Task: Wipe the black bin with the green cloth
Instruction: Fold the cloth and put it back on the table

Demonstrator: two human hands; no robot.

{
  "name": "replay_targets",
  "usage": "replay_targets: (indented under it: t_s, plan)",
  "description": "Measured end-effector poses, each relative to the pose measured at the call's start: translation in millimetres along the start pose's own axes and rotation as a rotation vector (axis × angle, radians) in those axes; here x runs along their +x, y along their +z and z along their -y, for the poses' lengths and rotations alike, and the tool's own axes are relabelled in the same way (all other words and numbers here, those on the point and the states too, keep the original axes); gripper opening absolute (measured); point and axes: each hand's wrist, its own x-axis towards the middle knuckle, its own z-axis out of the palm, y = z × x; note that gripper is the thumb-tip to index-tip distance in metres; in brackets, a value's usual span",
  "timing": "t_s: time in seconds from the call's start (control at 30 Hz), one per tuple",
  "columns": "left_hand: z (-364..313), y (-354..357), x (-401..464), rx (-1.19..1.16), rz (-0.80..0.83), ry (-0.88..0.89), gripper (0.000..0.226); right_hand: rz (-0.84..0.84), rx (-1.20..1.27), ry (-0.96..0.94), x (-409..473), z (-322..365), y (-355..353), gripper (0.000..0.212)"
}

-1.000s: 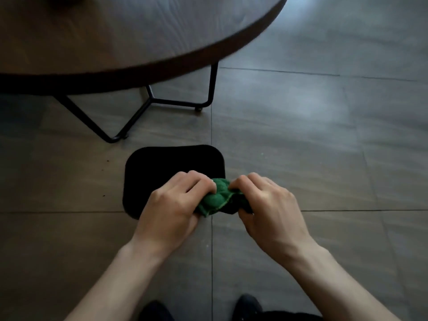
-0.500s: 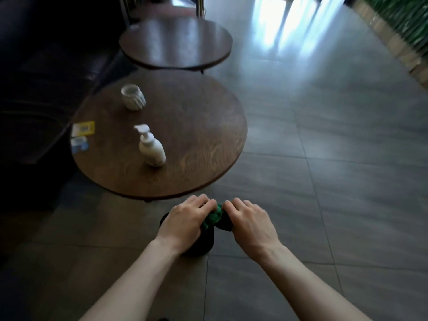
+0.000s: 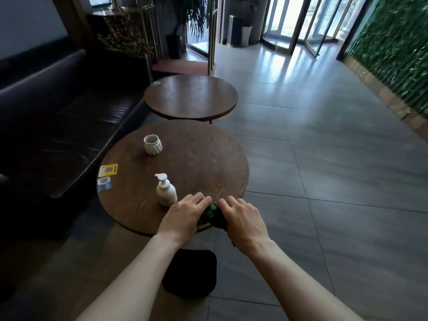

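Observation:
The black bin [image 3: 190, 273] stands on the tiled floor just below my forearms, its dark opening facing up. My left hand [image 3: 184, 216] and my right hand [image 3: 244, 220] are side by side above the near edge of the round table, both gripping the bunched green cloth [image 3: 208, 213] between them. Most of the cloth is hidden under my fingers. The cloth is held well above and beyond the bin, not touching it.
The near round wooden table [image 3: 203, 158] carries a white pump bottle [image 3: 165, 189], a white cup [image 3: 152, 144] and two small cards [image 3: 107, 170]. A second round table [image 3: 191, 96] stands behind it. A dark sofa [image 3: 46, 107] lines the left; tiled floor stretches right.
My view has swung up from the floor to the room. Both hands, still holding the cloth, now appear over the table edge, and the bin sits lower in view.

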Motion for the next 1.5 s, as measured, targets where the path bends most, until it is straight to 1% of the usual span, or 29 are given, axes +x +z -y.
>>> replay_targets:
  t_s: [0.23, 0.3, 0.43, 0.53, 0.73, 0.87, 0.97, 1.03, 1.1, 1.17, 1.2, 1.27, 1.33, 1.43, 1.5]
  plan:
    - [33.2, -6.4, 48.1, -0.074, -0.064, -0.029, 0.036, -0.026, -0.041, 0.045, 61.0, -3.5, -12.9, 0.033]
    - [44.3, -2.5, 60.6, -0.097, -0.072, -0.039, 0.033, -0.019, -0.049, 0.055, 78.4, -5.9, -10.3, 0.033]
    - [63.2, 12.5, 86.5, -0.126, -0.054, -0.061, 0.033, 0.014, -0.034, 0.097, 104.7, -16.7, 7.2, 0.035]
    - [74.9, 32.7, 107.6, -0.129, 0.002, -0.071, 0.036, 0.056, 0.004, 0.098, 125.1, -33.1, 27.0, 0.036]
    - [99.4, 91.6, 180.3, -0.145, 0.095, -0.134, 0.041, 0.105, 0.091, 0.083, 193.8, -96.3, 72.3, 0.029]
    - [118.4, 128.4, 246.2, -0.114, 0.107, -0.182, 0.043, 0.111, 0.133, 0.070, 254.9, -144.0, 106.1, 0.028]
    - [139.6, 165.0, 298.8, -0.102, 0.144, -0.215, 0.047, 0.110, 0.168, 0.065, 296.1, -179.0, 147.9, 0.029]
    - [152.2, 187.2, 317.5, -0.077, 0.205, -0.225, 0.047, 0.132, 0.214, 0.040, 311.7, -195.9, 176.7, 0.031]
    - [164.3, 217.0, 325.5, -0.019, 0.365, -0.237, 0.049, 0.230, 0.258, 0.026, 320.5, -212.0, 211.4, 0.037]
    - [174.8, 244.4, 320.8, 0.023, 0.539, -0.294, 0.069, 0.352, 0.252, 0.032, 321.9, -223.8, 243.8, 0.054]
    - [177.9, 254.2, 316.7, 0.031, 0.569, -0.325, 0.077, 0.367, 0.250, 0.046, 320.7, -228.2, 255.0, 0.064]
    - [182.9, 275.5, 313.5, 0.023, 0.544, -0.382, 0.078, 0.344, 0.285, 0.081, 321.7, -236.4, 276.8, 0.072]
    - [184.8, 292.1, 316.4, 0.029, 0.510, -0.397, 0.070, 0.330, 0.295, 0.078, 325.5, -239.3, 292.6, 0.070]
    - [184.3, 310.8, 320.3, -0.002, 0.518, -0.405, 0.066, 0.393, 0.290, 0.057, 327.4, -237.8, 308.0, 0.067]
    - [182.6, 319.3, 317.6, -0.029, 0.521, -0.427, 0.068, 0.434, 0.259, 0.038, 321.9, -237.6, 316.1, 0.071]
